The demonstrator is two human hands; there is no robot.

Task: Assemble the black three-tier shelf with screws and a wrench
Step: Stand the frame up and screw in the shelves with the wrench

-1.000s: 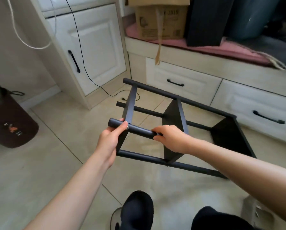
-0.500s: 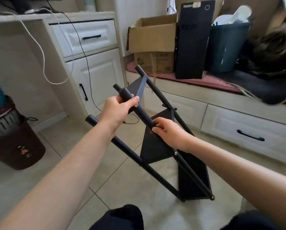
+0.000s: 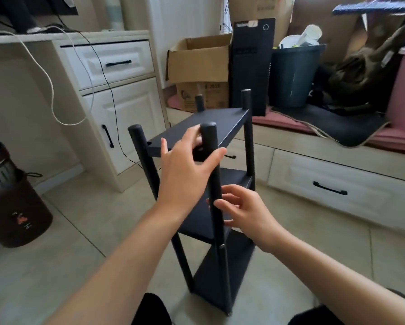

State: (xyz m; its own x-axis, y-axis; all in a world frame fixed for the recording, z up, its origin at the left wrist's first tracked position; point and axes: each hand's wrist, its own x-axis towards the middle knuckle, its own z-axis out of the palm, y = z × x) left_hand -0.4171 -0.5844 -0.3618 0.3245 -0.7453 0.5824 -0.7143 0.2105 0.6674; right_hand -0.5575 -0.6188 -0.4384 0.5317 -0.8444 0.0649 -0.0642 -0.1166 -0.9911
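Black three-tier shelf (image 3: 198,134) upright on the tiled floor (image 3: 84,231) — left hand (image 3: 187,170) loosely spread around the near post (image 3: 214,184) below its top, right hand (image 3: 246,211) lower, fingers half-curled beside it, gripping nothing.

1. Bare floor (image 3: 84,242) lies open at lower left, between the shelf (image 3: 203,127) and the brown bin (image 3: 16,207) at the left edge;
2. Behind the shelf, the drawer bench (image 3: 337,184), cardboard box (image 3: 199,59) and cabinet (image 3: 126,109) close off the frame's middle.
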